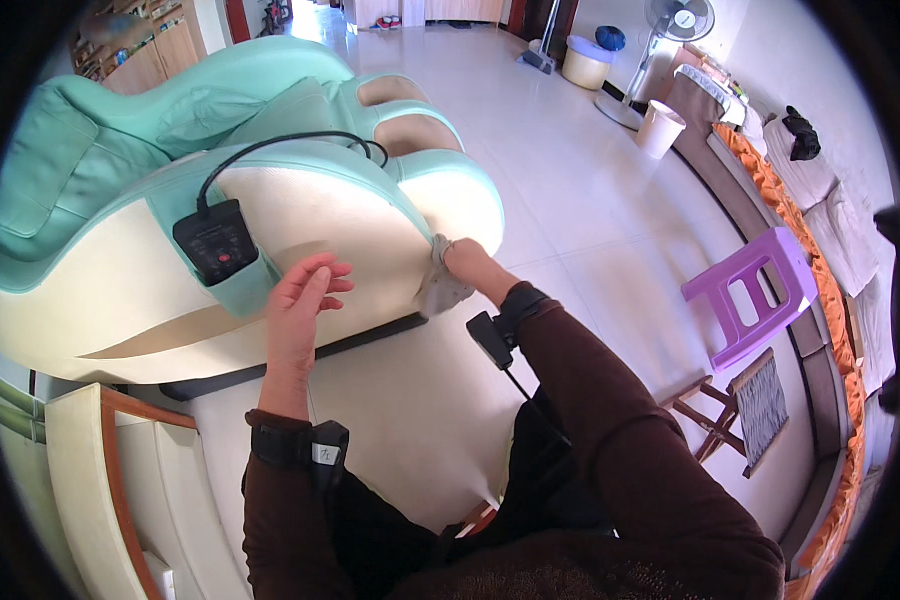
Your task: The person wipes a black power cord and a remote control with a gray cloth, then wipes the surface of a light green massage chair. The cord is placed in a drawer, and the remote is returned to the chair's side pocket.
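A teal and cream massage chair fills the left and middle of the view. My right hand grips a grey cloth, which lies against the chair's lower side near its leg rest. My left hand is raised over the cream side panel with its fingers apart and slightly curled, holding nothing. Just left of it, a black remote control with a red button stands in a teal side pocket. Its black cable arches over the chair's edge.
Right of me stand a purple plastic stool and a folding stool, before a long sofa with an orange trim. A white bin and a standing fan are farther back. A pale cabinet with brown edging is at lower left.
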Tool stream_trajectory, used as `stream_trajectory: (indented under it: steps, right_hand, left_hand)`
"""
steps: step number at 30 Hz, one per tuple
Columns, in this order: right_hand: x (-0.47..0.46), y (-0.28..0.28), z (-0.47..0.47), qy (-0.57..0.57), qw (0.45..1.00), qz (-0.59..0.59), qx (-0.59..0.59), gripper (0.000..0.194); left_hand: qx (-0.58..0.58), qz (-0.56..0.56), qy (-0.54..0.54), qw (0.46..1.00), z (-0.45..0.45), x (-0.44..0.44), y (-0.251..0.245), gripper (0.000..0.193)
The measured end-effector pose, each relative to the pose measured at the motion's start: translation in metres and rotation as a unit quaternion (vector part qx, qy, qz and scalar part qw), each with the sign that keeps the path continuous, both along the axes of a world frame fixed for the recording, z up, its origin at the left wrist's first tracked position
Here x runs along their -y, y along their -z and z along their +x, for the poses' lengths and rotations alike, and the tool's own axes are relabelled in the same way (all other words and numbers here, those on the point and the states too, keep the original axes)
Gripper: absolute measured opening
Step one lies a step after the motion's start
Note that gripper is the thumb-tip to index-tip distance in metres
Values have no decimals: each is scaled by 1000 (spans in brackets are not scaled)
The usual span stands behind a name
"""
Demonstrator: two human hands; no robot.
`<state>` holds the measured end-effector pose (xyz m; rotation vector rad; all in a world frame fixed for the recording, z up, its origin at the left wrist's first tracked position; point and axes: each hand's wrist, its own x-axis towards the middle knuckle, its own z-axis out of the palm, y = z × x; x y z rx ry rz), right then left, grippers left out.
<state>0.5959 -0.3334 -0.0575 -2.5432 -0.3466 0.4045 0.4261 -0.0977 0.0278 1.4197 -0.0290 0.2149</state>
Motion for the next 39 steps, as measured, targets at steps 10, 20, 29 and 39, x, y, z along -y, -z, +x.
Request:
stream_trajectory:
  steps: [10,20,29,39]
  right_hand:
    - [-7,-123,-99,-16,837,489,-245,35]
    - [-22,-115,-107,-57,876,448,-166,39]
    - [-24,-122,-106,-76,914,360,-169,40]
    - [-22,-107,-95,-64,912,369,-166,34]
  left_hand:
    - [-59,-30,143,988,-8,43,11,48]
    - [-94,14,129,987,-13,49,8,38]
    - [-57,-12,1,998,-11,36,10,29]
    - [-58,-157,9,986,-13,29,2,28]
